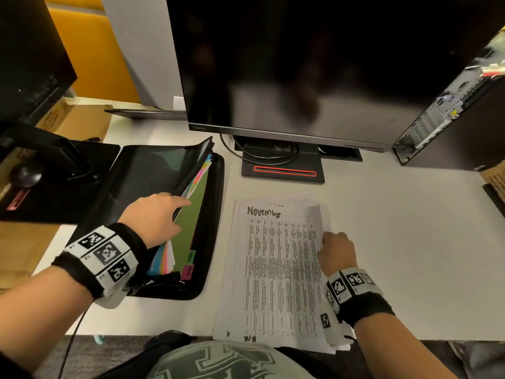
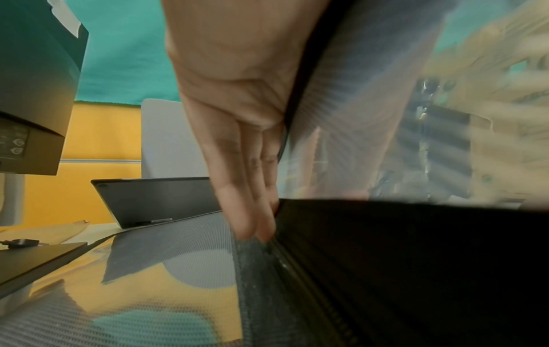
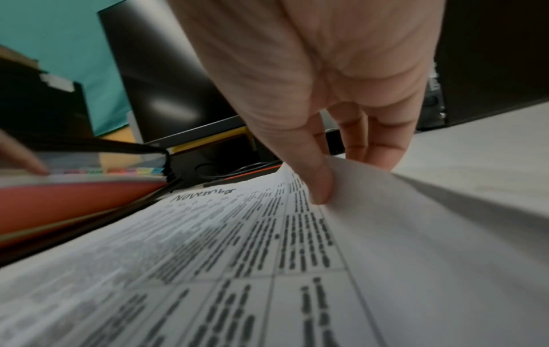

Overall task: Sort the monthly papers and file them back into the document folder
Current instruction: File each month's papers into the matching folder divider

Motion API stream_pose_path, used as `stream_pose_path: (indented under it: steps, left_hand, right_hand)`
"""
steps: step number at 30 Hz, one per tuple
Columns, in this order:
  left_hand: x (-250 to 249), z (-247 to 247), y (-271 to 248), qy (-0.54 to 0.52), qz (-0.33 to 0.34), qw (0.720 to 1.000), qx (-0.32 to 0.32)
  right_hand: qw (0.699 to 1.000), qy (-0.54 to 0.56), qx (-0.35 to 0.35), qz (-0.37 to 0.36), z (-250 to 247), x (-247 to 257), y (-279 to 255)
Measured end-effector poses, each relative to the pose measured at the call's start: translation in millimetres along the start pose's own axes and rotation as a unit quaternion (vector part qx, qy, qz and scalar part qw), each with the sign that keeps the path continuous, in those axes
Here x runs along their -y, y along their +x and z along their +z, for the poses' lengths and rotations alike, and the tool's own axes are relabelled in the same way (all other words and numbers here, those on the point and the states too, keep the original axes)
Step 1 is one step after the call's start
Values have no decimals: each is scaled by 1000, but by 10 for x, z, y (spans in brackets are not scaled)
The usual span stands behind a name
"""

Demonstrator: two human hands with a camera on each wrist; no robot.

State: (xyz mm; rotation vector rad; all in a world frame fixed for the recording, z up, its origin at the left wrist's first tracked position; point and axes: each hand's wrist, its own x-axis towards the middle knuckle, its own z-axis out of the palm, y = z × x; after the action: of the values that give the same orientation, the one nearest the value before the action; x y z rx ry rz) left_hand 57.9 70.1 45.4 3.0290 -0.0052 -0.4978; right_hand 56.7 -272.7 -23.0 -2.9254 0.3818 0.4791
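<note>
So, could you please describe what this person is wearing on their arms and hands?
Both forearms are bare, without sleeves. Each wrist carries a black fabric band fitted with white blocks printed with black square codes: left wrist band, right wrist band. A thin dark cable hangs from the left one.

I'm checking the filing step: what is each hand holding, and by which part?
The right hand pinches the November sheet at its right edge. The left hand holds back the folder's dividers at their edge.

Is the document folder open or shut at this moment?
Open. The document folder lies unzipped on the desk, the left hand holding earlier dividers up, the green NOV section exposed.
</note>
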Motion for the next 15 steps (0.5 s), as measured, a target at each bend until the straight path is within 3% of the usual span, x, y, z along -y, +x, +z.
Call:
stream_pose_path:
  steps: [7, 12, 15]
  left_hand:
    - [-8, -3, -6, 3, 1, 1000, -4]
    - [-12, -4, -2, 1, -4, 1000, 0]
    - [-15, -7, -1, 1, -5, 1000, 2]
  right_hand:
    - [996, -54, -54, -46, 19, 91, -158]
    - [997, 12, -58, -53, 8, 75, -166]
    - [993, -16, -83, -86, 50, 14, -184]
